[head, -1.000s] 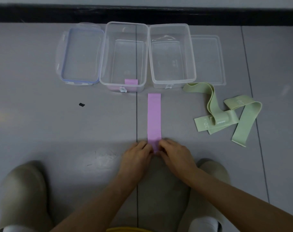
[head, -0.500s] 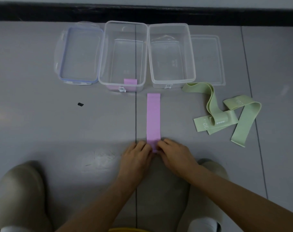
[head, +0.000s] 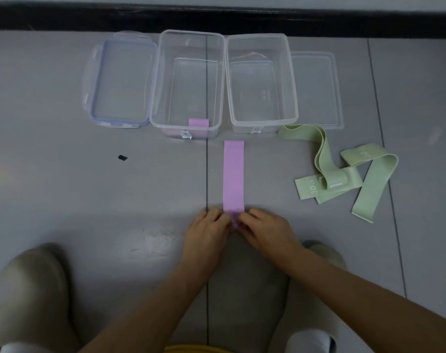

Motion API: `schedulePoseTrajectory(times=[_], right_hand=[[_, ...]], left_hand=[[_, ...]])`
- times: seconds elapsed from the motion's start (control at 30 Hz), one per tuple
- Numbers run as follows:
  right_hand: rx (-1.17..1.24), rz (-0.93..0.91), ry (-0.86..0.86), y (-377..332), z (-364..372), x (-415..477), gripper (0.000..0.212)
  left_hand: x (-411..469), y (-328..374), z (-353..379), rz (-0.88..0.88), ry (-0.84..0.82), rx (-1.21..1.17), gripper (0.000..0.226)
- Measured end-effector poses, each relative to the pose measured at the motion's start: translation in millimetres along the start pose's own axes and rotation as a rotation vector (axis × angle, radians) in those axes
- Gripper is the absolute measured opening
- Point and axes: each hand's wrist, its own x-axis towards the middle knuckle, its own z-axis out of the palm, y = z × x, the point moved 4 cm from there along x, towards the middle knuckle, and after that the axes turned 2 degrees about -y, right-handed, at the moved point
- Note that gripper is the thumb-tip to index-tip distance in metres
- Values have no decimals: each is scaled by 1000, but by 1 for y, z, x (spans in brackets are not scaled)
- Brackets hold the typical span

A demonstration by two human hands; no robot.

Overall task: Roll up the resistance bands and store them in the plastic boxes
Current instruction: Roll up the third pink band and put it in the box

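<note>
A pink resistance band [head: 233, 174] lies flat on the grey floor, stretched away from me. My left hand [head: 206, 231] and my right hand [head: 266, 230] pinch its near end from either side, where a small roll has formed. Two clear plastic boxes stand open beyond it: the left box [head: 155, 80] has a rolled pink band [head: 198, 123] at its near wall, the right box [head: 292, 80] holds nothing. Two pale green bands [head: 344, 171] lie tangled on the floor at the right.
A blue-rimmed lid [head: 120, 80] lies left of the boxes and a clear lid [head: 318, 90] lies right of them. A small black scrap [head: 122, 157] sits on the floor at the left. A black baseboard [head: 216, 19] runs behind. My knees frame the bottom.
Both hands have crept slightly forward along the pink band as its near end rolls up. The visible flat length is a little shorter.
</note>
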Motion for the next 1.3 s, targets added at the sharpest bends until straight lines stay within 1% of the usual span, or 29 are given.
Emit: schedulePoseTrajectory(times=[0.07, 0.13, 0.23, 0.3, 0.47, 0.6, 0.73, 0.8, 0.97, 1.07, 1.13, 1.23, 1.3], right_hand=[[-56, -44, -15, 2, -2, 1, 16], [-44, -44, -26, 3, -3, 5, 14], [-9, -27, -65, 0, -6, 13, 9], [13, -18, -85, 0, -6, 15, 12], [84, 41, -40, -1, -5, 14, 13], [22, 33, 22, 0, -7, 11, 16], [-73, -23, 36, -2, -5, 12, 20], [-68, -45, 20, -2, -6, 16, 21], [6, -20, -43, 0, -14, 30, 18], [76, 2, -45, 0, -14, 27, 15], [78, 20, -32, 1, -14, 27, 13], [-10, 25, -32, 0, -16, 31, 10], [-57, 9, -33, -2, -18, 33, 9]], left_hand=[[-2, -1, 3, -9, -18, 0, 14], [-3, 0, 3, -19, -17, -8, 16], [-3, 0, -2, -2, 0, 3, 12], [-2, 0, -5, 38, 36, 17, 11], [7, 0, -13, 205, 72, 46, 7], [15, 2, -15, 283, 43, 54, 7], [19, -1, -15, 250, 57, 48, 11], [19, -5, -12, 216, 61, 34, 18], [17, -3, -11, 156, 82, -8, 29], [17, -3, -11, 134, 71, 12, 23], [19, -2, -11, 124, 53, -1, 18], [23, -3, -11, 97, 45, -7, 13], [26, -4, -10, 123, 57, 10, 10]])
